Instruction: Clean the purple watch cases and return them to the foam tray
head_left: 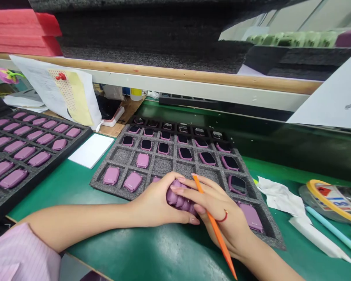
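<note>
Both your hands close around a stack point(177, 198) of what look like purple cases, held over the near edge of the foam tray point(121, 156), about midway between its front corners. Your left hand point(160, 197) wraps the left end, thumb along the front; your right hand point(220, 207) covers the top and right end with bent fingers while also pinning an orange stick point(215, 228), its lower end pointing to the desk's point(140, 249) near edge.

Expect the stack to be light and its pieces stiff, with smooth sides that may slip against one another; the finish would probably scratch before anything broke. The surest hold looks to be at both ends, squeezing lightly inward, with the stick's tip turned away from the surfaces. Dark-faced watches point(207, 158) fill cells toward the tray's far edge; their glass looks the more fragile part.

Writing is scarce. Loose cases point(133, 181) near the tray's front left corner bear pale marks too small to read. On the desk's right side, a jar point(324, 199) shows blue figures, apparently an "18", beside a red patch. Print on the sheet point(86, 82) hanging at the desk's far left is too faint to make out.
</note>
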Available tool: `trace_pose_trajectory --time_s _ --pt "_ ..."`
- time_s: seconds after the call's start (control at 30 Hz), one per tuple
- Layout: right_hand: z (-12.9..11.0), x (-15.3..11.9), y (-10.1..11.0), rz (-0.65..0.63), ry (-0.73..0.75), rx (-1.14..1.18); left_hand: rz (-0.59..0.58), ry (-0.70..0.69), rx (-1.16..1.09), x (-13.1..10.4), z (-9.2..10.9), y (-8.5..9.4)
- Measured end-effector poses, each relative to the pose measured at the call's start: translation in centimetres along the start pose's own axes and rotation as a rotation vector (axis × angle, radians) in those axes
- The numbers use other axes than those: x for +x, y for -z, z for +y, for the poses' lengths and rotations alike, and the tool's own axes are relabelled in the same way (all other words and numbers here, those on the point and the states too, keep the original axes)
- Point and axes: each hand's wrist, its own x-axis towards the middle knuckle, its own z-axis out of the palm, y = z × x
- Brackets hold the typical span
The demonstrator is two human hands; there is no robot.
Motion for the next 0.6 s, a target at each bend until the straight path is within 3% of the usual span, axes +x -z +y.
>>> trace_pose_trajectory --time_s 0.13,0.33,0.43,0.6 --pt "-0.7 0.2 0.5 0.04 -0.185 0.114 0.029 0.041 0.075 -0.2 0.2 0.0" --pt "-3.1 1.6 1.7 0.252 -0.423 0.288 0.012 0.071 0.139 -0.5 0.8 0.0" --pt "-3.4 1.8 1.2 0.227 -0.476 0.363 -0.006 0.056 0.146 -0.5 0.9 0.1" --pt "-3.1 1.5 0.7 0.103 -0.385 0.219 -0.008 -0.012 0.201 -0.5 0.7 0.1"
